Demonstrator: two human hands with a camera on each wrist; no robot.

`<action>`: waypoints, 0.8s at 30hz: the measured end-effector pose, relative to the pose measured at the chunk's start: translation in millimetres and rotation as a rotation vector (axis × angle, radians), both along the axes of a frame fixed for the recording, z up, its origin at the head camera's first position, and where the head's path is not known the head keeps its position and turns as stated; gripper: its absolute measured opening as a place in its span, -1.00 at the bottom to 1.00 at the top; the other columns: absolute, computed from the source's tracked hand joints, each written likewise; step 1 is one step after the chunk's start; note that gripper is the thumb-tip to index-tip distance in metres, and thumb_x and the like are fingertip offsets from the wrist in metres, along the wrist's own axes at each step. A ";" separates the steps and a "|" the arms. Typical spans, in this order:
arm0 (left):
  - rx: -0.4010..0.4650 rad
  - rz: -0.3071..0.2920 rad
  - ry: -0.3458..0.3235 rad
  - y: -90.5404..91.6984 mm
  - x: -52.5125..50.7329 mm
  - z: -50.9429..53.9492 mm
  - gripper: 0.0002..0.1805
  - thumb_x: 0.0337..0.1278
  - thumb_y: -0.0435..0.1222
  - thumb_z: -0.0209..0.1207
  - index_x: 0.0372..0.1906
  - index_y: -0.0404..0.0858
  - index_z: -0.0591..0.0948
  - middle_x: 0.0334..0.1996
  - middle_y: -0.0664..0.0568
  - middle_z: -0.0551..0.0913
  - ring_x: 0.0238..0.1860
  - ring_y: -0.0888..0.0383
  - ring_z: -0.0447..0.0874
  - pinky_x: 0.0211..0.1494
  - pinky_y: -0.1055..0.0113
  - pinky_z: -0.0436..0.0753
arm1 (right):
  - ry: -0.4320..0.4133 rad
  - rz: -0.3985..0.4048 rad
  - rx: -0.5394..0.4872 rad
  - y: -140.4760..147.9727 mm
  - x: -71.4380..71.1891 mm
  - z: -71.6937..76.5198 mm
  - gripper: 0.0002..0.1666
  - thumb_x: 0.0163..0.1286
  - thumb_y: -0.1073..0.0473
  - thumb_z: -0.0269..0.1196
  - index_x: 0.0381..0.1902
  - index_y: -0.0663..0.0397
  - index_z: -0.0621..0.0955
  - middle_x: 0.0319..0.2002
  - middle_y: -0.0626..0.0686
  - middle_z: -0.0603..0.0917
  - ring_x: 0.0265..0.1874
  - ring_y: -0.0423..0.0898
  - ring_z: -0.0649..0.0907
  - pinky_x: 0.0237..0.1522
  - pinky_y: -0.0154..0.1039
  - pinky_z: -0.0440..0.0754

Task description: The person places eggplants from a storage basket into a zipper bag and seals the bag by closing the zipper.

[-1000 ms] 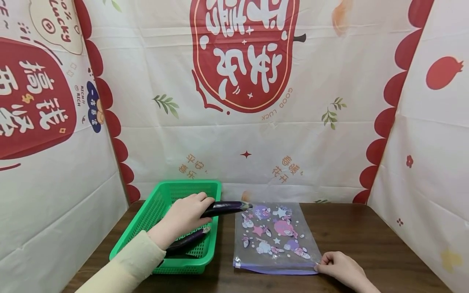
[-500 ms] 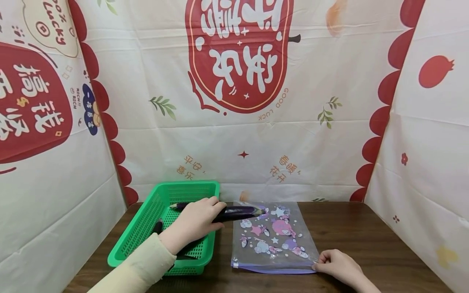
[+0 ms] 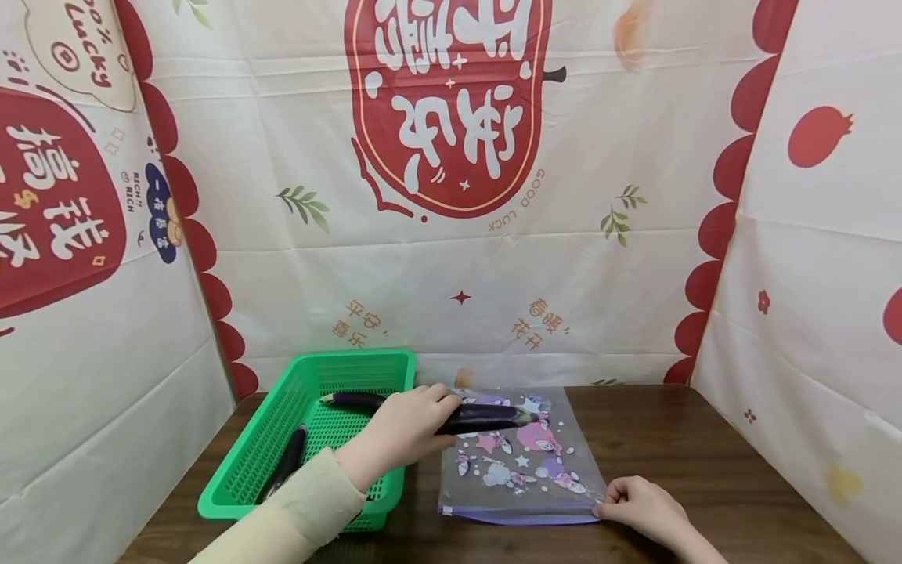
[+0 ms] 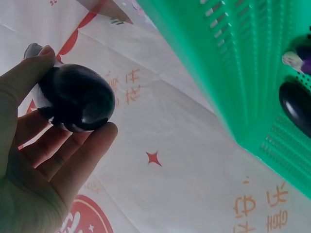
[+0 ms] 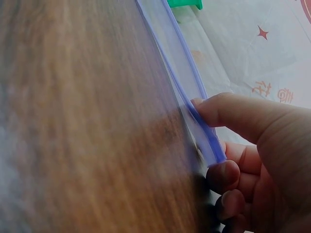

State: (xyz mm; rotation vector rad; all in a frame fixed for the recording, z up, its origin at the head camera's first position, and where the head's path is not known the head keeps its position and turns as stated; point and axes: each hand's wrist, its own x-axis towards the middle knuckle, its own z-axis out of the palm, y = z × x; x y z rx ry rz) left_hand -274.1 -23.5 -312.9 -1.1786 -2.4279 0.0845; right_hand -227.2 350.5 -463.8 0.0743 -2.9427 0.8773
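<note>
Nearest, the right hand (image 3: pixel 644 507) pinches the right end of the violet zip edge (image 3: pixel 517 517) between thumb and curled fingers, the printed clear zip bag (image 3: pixel 486 492) lying flat on the dark wooden table (image 3: pixel 655 435). Slightly farther, the left hand (image 3: pixel 407 429) wraps its thumb and fingers around a purple eggplant (image 3: pixel 486 418), held in the air with its stem end over the bag's far half. Beside it, a green plastic basket (image 3: pixel 366 376) contains two more eggplants (image 3: pixel 285 464), before a white printed cloth backdrop (image 3: pixel 458 266).
</note>
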 end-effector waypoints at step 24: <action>-0.089 -0.035 0.045 22.6 8.3 -17.3 -0.54 0.00 0.09 0.36 -0.07 -0.08 0.62 -0.28 0.16 0.54 -0.34 0.23 0.56 -0.49 0.40 0.52 | 0.017 -0.015 0.019 -0.9 -0.8 -1.5 -0.63 0.01 -0.16 0.43 -0.65 -0.15 0.51 -0.67 -0.16 0.44 -0.64 -0.21 0.41 -0.55 -0.23 0.31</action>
